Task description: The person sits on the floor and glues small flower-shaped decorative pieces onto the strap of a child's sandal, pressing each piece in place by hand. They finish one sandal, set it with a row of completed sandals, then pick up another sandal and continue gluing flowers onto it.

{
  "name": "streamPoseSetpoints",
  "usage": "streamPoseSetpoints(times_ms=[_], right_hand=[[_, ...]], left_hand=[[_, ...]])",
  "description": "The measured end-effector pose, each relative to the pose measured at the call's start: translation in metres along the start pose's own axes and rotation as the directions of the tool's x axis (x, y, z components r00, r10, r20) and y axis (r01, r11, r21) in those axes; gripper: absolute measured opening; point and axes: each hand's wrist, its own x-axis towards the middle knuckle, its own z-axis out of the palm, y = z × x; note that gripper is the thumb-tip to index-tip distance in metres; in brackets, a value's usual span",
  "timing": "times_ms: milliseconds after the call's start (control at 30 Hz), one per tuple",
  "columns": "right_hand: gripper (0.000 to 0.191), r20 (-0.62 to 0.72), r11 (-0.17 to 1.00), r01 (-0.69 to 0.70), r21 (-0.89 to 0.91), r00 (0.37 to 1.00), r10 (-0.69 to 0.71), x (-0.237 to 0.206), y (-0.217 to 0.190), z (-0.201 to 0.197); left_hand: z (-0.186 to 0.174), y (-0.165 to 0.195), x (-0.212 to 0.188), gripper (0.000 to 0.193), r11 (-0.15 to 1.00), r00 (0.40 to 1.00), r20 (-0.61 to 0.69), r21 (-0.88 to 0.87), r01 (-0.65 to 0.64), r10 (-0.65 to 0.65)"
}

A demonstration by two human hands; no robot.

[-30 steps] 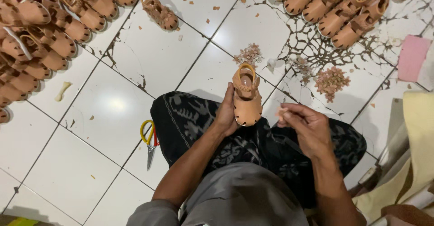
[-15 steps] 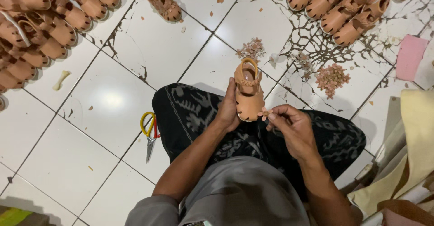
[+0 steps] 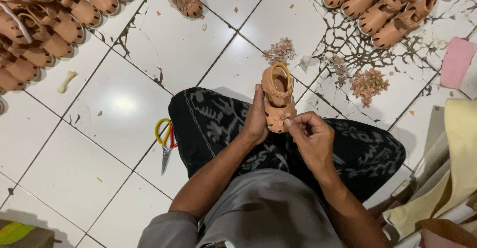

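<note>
The scene is evenly and fairly brightly lit from overhead. A soft round glare patch sits on the glossy white floor tiles [image 3: 119, 104], left of the person's knee. Shadows are short and soft, gathering under the dark patterned trousers [image 3: 218, 124] and the scissors [image 3: 165, 141]. The centre is sharp; the lower corners look darker and slightly soft. Tile lines bend a little toward the edges, a mild wide-angle distortion.

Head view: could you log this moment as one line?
left hand: holds small tan leather sandal | right hand: pinches flower at toe | yellow-handled scissors: on white tiled floor
</note>
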Motion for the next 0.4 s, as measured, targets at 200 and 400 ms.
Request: streamPoseSetpoints(times_ms=[200,400], right_hand=[[0.013,-0.035,1.000,-0.024,0.002,0.999,0.024,0.000,0.003,0.003],[0.014,-0.066,0.999,0.040,0.023,0.997,-0.038,0.001,0.016,0.005]], left_hand=[[-0.002,-0.001,-0.001,0.077,1.000,1.000,-0.017,-0.008,0.017,-0.017],[0.001,0.003,-0.002,0.079,0.999,1.000,-0.001,0.044,-0.018,0.018]])
